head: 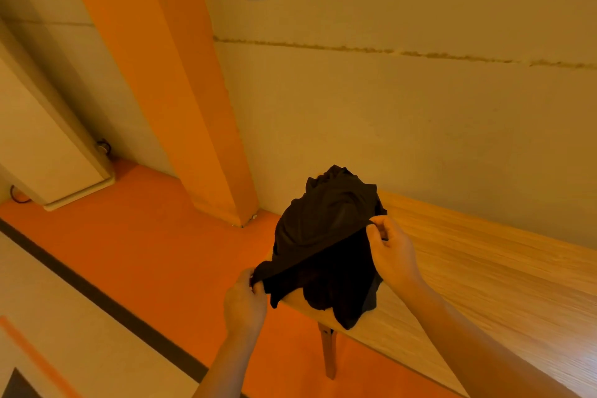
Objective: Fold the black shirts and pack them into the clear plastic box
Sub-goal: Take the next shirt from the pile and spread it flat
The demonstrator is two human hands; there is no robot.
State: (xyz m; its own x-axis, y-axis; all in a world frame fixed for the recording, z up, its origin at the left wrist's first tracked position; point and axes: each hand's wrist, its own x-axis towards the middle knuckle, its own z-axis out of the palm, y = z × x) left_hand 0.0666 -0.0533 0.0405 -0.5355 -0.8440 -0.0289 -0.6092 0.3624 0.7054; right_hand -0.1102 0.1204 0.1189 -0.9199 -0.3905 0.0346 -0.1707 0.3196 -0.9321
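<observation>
A black shirt hangs bunched over the left end of a wooden table. My left hand pinches one corner of the shirt's edge at the lower left. The other end of that edge, at the upper right, is pinched by my right hand. The edge is stretched taut between the two hands, and the rest of the cloth droops below and heaps behind it. No clear plastic box is in view.
The table runs along a beige wall, with one wooden leg showing below its left end. An orange floor and an orange pillar lie to the left. A white cabinet stands at far left.
</observation>
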